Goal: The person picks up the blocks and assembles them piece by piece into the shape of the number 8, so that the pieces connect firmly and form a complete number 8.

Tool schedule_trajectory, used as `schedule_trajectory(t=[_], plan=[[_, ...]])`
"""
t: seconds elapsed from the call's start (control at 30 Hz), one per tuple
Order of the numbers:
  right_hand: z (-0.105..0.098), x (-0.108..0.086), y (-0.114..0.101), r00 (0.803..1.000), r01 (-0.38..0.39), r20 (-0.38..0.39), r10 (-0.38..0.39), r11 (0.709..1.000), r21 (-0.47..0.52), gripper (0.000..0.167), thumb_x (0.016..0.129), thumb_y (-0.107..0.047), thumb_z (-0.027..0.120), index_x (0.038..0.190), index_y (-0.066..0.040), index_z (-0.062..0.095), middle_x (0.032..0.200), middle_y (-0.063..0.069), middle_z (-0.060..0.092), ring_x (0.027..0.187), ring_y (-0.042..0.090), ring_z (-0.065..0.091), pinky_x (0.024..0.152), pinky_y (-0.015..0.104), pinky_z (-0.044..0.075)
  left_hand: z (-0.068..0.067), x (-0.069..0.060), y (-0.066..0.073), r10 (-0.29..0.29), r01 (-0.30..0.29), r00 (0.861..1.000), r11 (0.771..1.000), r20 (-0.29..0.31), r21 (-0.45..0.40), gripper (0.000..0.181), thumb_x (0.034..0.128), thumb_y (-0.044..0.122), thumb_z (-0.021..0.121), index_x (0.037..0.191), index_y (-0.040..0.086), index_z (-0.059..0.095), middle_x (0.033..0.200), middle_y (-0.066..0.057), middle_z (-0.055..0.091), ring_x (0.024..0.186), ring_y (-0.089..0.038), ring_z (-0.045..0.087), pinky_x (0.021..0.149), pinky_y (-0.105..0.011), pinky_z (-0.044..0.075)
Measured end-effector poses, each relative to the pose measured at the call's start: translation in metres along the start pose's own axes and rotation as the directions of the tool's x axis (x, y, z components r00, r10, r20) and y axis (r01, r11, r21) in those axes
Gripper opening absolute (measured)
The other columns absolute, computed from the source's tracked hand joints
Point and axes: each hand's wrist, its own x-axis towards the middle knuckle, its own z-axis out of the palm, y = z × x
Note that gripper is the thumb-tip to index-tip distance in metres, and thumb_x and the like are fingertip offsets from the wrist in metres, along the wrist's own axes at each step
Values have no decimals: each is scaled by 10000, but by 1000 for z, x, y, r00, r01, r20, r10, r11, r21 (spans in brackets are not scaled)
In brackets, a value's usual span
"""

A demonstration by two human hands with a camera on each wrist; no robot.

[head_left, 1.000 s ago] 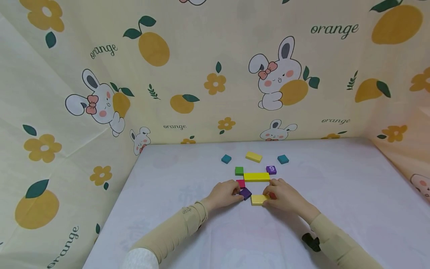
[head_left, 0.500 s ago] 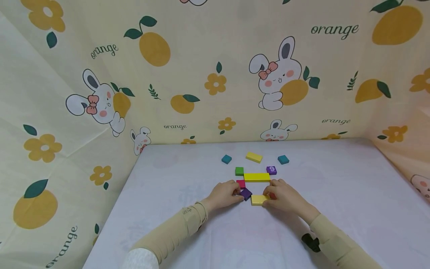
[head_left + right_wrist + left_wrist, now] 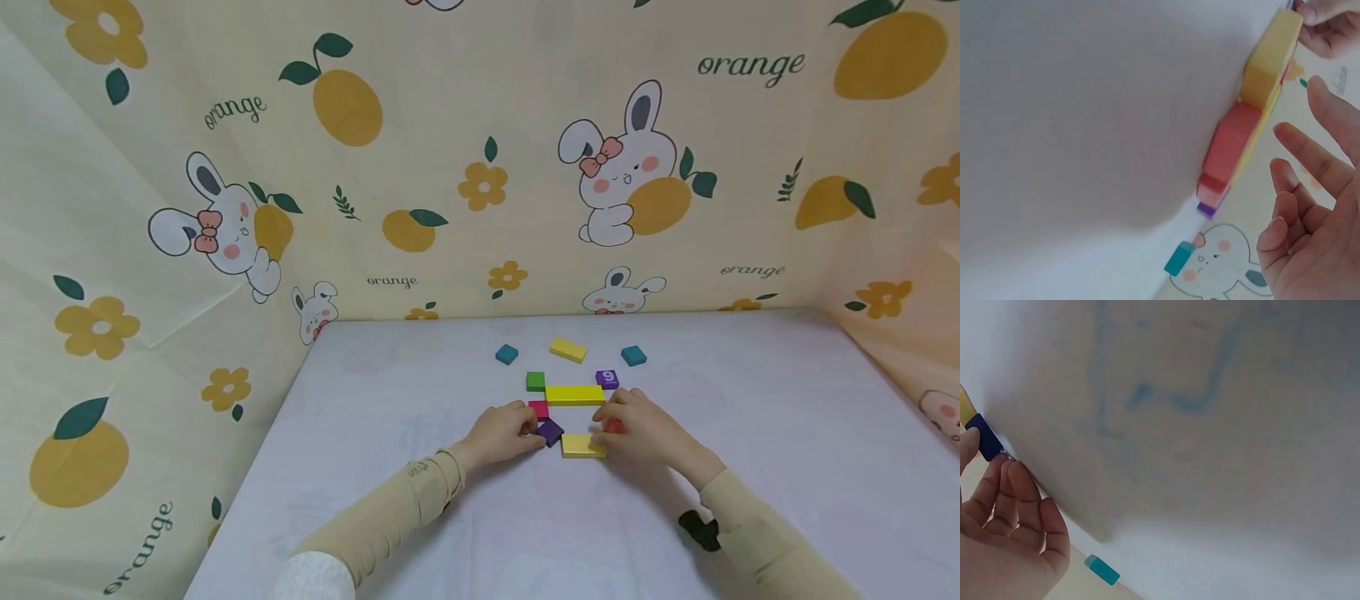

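left sleeve (image 3: 378, 507): beige, dark marking (image 3: 417, 470) | white cloth (image 3: 315, 577) | right sleeve (image 3: 765, 533): beige, black piece (image 3: 701, 531)

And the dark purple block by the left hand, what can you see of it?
The dark purple block is small and flat-faced, plain on the sides in view; its material looks smooth, perhaps painted wood. It appears to lie on the table, turned at an angle, near the pink block and the pale yellow block. The left hand pinches it. Whether it touches either neighbour, I can't tell.
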Motion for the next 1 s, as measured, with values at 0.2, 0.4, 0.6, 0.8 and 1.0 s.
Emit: schedule_trajectory(t=[0.2,0.4,0.6,0.8,1.0], plan=[[-12,7,10,999,9,-32,-9,1000,-8,271,816,-331,695,980,-116,708,931,47,582,860,192,458,691,292,424,1,1,0,2,-2,1000,1000,-7,10,228,849,385,652,913,168,633,796,71,550,659,-45,474,627,-163,369],[-21,17,22,998,-47,-35,47,999,8,260,845,-306,665,1018,-114,698,1013,113,601,948,271,493,785,433,494,2,1,-1,6,-6,1000,1000,-6,15,230,848,383,654,913,163,634,804,68,556,659,-42,474,624,-160,373],[-29,30,36,997,-57,-57,57,998,-2,286,851,-280,653,1045,-71,681,1008,154,605,933,310,503,760,453,486,3,1,-1,4,-3,1000,1000,-9,22,230,846,390,654,914,171,632,807,74,557,662,-38,470,630,-164,374],[-35,43,49,993,-88,-72,89,996,7,316,870,-264,625,1076,-27,657,1005,178,591,933,330,509,778,471,469,4,1,-2,12,-11,1000,999,-15,36,229,846,385,655,918,169,632,815,75,557,674,-37,462,638,-173,361],[-39,54,61,991,-106,-75,106,994,12,359,880,-261,601,1111,13,634,1009,203,589,912,328,539,795,485,474,5,1,-3,26,-25,999,998,-26,53,238,840,392,659,917,170,629,809,77,550,674,-36,457,630,-172,356]])
